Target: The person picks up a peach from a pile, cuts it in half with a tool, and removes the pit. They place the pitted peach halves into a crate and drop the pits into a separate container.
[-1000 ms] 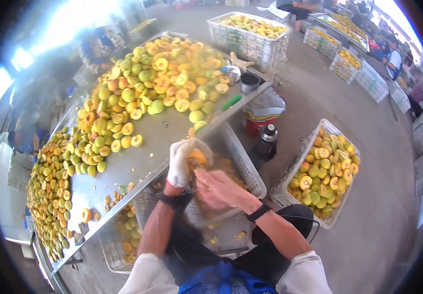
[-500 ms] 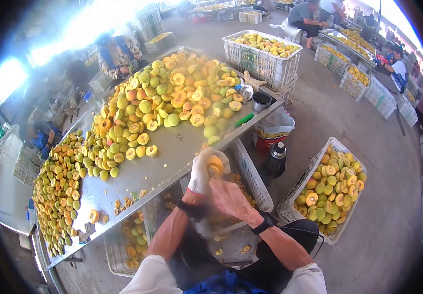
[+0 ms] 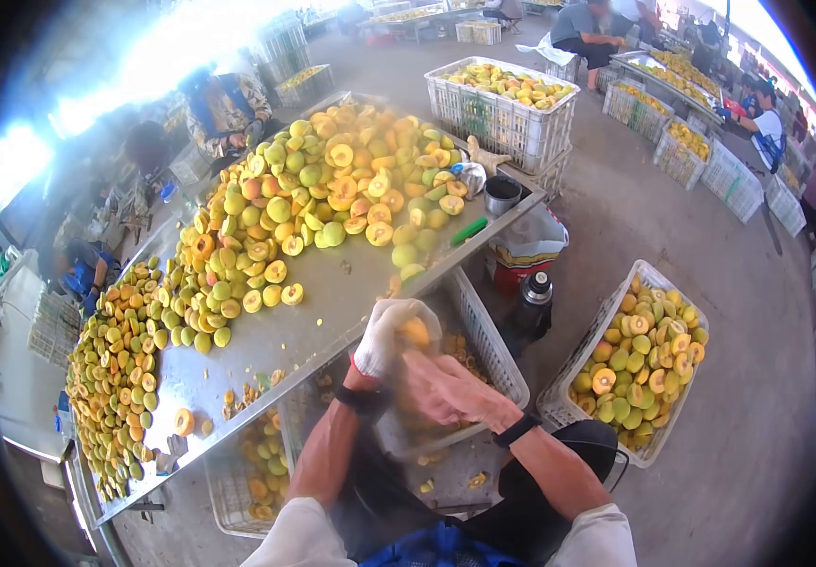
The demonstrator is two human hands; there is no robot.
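Note:
My left hand (image 3: 387, 338), in a white glove, is closed around an orange-yellow fruit half (image 3: 415, 331) near the metal table's front edge. Just right of it and slightly lower is my right hand (image 3: 450, 387), bare and blurred, its fingers pointing towards the glove; whether it holds anything is hidden by blur. A white crate (image 3: 505, 367) with fruit pieces lies beneath both hands. Many green and orange fruits, some halved, are heaped (image 3: 276, 208) on the metal table (image 3: 332, 283). A green-handled object (image 3: 469, 231) rests near the table's right edge.
A metal cup (image 3: 502, 194) stands at the table corner, with a thermos (image 3: 535, 291) below. Crates of fruit stand at the right (image 3: 635, 369) and behind (image 3: 502, 113). Another fruit crate (image 3: 229, 482) is under the table. A co-worker (image 3: 224, 109) sits across the table; other people are farther back.
My right hand has shifted slightly down, and its fingers have changed pose. The gloved left hand has turned a little around the fruit. The view has shifted slightly.

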